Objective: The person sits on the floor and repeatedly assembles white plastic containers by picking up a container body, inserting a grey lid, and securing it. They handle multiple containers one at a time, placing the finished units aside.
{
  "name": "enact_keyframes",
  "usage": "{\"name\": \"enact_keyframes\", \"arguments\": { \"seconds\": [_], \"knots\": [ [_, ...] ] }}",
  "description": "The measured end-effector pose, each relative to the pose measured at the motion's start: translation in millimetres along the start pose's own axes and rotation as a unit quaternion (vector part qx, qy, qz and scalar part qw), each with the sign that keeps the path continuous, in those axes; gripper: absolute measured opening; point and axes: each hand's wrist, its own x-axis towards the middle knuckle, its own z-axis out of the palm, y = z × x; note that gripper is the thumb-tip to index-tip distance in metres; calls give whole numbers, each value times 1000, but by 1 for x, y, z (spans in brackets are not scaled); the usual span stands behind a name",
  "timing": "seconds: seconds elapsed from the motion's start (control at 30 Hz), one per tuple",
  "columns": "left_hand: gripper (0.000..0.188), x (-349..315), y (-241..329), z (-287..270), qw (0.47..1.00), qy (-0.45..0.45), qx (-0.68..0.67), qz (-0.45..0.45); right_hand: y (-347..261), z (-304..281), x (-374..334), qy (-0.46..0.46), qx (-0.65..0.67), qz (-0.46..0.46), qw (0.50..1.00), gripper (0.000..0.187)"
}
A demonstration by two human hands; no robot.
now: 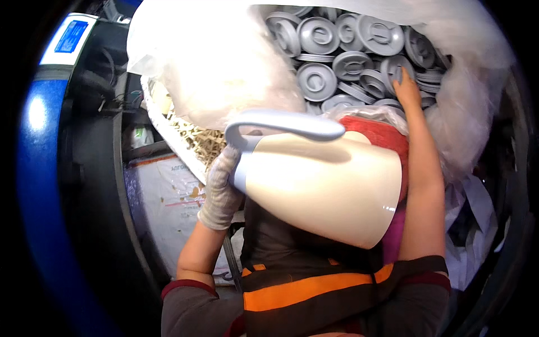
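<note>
A cream jug (331,191) with a pale blue-grey handle (286,122) lies tilted on its side across the front of my body. My left hand (220,191), in a whitish knit glove, is closed around the jug's narrow blue-grey end; part of its fingers is hidden behind it. My bare right hand (409,92) reaches forward among many round grey plastic lids (317,81). Its fingers are on the raised grip of one grey lid (389,68) at the right of the pile. The lids lie loose and overlapping, some face up, others on edge.
Clear plastic bagging (466,112) surrounds the lids, with a bright white bulge at left. Beside it are beige shreds (193,137). A red cloth-like thing (382,135) sits behind the jug. At left are a white wrapped package (163,208) and a blue curved surface (42,185).
</note>
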Motion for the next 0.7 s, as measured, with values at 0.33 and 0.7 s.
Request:
{"name": "enact_keyframes", "arguments": {
  "seconds": [0.33, 0.7],
  "knots": [
    [40, 17, -14, -15, 970, 48, -232, -50, -25, -11, 2, -5, 34, 34, 999, 83],
    [38, 11, -17, -16, 953, 56, -293, -47, -87, -151, -186, -123, 621, -108, 767, 54]
  ]
}}
